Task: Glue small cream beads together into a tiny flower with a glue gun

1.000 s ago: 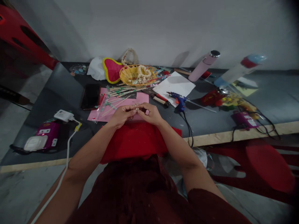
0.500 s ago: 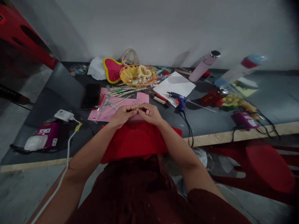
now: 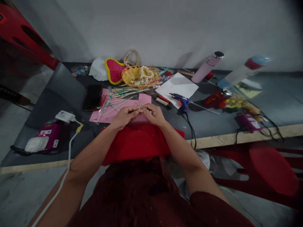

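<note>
– Largest first?
– Table (image 3: 208, 124), grey, one; on it, pink sheet (image 3: 145, 99), one.
– Hands?
– Left hand (image 3: 123, 118), right hand (image 3: 155, 115): fingertips of each pinched narrowly on one pale cluster (image 3: 139, 107), smallest item, over the sheet.

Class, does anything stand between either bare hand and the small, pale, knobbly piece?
Nothing visible does: the bare left hand and bare right hand both hold the small, pale, knobbly piece at their fingertips.

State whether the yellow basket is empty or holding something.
Holding something: a pale, knobbly loop lies inside the yellow basket, with bare weave showing beside it.
</note>
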Demonstrator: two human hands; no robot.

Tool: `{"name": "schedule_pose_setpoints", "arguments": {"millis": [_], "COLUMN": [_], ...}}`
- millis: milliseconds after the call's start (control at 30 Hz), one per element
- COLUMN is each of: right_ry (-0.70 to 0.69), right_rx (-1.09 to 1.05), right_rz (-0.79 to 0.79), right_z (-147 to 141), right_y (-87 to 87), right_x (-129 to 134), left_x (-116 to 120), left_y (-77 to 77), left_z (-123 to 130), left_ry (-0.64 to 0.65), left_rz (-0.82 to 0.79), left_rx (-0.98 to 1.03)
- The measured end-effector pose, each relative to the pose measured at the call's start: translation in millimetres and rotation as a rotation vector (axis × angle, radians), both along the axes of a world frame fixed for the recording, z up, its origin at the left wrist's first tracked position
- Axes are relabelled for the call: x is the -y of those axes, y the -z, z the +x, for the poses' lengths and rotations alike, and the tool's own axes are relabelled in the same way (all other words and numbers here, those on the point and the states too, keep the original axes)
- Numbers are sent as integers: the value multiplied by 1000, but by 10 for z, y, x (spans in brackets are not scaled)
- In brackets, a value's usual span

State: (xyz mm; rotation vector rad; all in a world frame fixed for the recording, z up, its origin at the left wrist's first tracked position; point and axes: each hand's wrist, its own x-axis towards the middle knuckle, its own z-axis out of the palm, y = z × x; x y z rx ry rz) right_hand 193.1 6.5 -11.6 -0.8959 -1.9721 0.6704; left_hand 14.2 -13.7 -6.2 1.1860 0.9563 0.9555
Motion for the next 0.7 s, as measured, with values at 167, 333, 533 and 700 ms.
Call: {"name": "schedule_pose_setpoints", "arguments": {"millis": [167,333,533,700], "right_ry": [13,5,-3,-15], "right_rx": [35,23,18,20], "right_rz": [12,8,6,-8], "right_z": [3,-1,-8,-18], "right_y": [8,-2,-36,-8], "right_x": [-1,5,25,29], "left_x": [4,2,-17,-26], "left_y": [-7,-3,25,30], "left_z": [-5,-1,-9,-19], "left_ry": [-6,-7,-13,1], "left_rz": [-17,-51,-60,-71], "left_rx": [15,35,62,76]}}
